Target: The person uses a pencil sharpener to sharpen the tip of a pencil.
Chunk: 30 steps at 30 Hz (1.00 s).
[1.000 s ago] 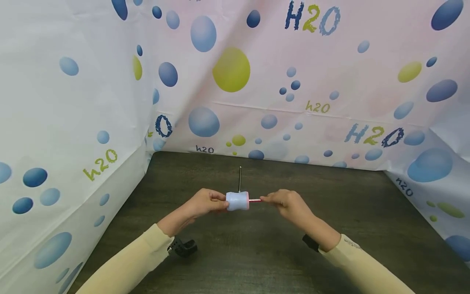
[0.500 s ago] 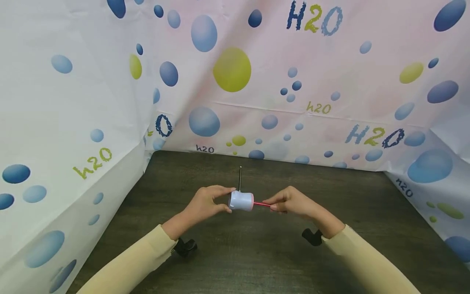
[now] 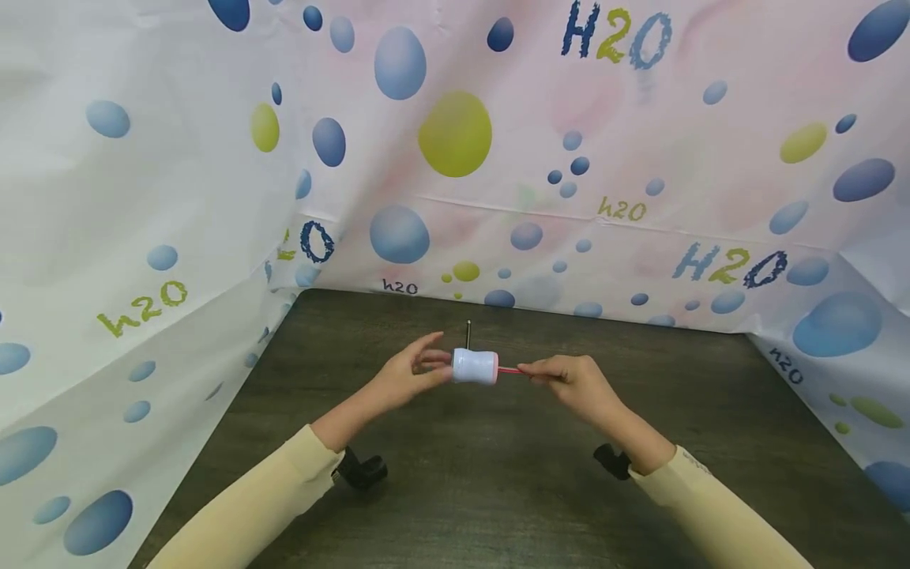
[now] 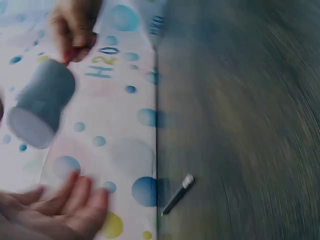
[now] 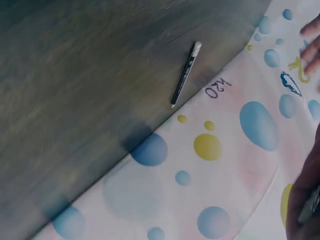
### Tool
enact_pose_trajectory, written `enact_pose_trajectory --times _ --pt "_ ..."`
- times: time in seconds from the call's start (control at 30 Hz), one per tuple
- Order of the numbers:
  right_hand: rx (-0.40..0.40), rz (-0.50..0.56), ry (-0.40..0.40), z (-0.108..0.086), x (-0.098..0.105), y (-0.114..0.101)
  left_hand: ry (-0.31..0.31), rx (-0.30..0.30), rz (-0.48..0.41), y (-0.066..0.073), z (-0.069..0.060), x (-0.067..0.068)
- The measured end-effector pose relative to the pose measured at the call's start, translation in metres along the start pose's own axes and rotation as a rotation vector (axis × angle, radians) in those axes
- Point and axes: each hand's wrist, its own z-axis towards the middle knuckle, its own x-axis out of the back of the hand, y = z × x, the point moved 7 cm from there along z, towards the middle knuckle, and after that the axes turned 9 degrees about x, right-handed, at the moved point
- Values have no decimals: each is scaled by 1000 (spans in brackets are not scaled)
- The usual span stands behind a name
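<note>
A light blue, slightly waisted barrel, seemingly a pencil sharpener (image 3: 473, 367), hangs above the table with its pink-rimmed end to the right. A red pencil (image 3: 510, 371) sticks into that end. My right hand (image 3: 579, 385) pinches the pencil, and the sharpener stays up on it. Beside the sharpener's left end is my left hand (image 3: 404, 376), fingers spread and loosely bent. In the left wrist view the left hand (image 4: 60, 210) is blurred and apart from the sharpener (image 4: 42, 102). Only edges of both hands show in the right wrist view.
A dark pencil (image 5: 186, 75) with a whitish end lies on the dark wooden table (image 3: 455, 490), near the back. White sheets with blue and green dots (image 3: 455, 134) wall the table at the back and sides. Black wrist straps show below both sleeves.
My left hand has loosened from the sharpener and spread its fingers. The sharpener and red pencil have shifted right, then lifted, while my right hand keeps its pinch on the pencil.
</note>
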Motion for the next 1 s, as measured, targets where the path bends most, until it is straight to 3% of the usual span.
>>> enact_pose_trajectory --times 0.1,0.17,0.33,0.5,0.67,0.9,1.0 --pt "118 -122 79 -1 4 -7 -17 149 -56 -10 6 1" --pt "189 -199 103 -2 5 -12 -37 194 -54 -11 9 -1" --pt "323 -332 124 -4 2 -24 -53 210 -29 -11 12 -8" --pt "283 -284 83 -6 -4 -21 -26 180 -60 -12 12 -11" --pt "129 -78 -41 -3 -9 -7 42 37 39 -5 8 -8" --pt "-284 506 -326 -7 -25 25 189 -322 448 22 -11 -15" --pt "-379 654 -371 -11 -30 30 233 -418 525 28 -16 -17"
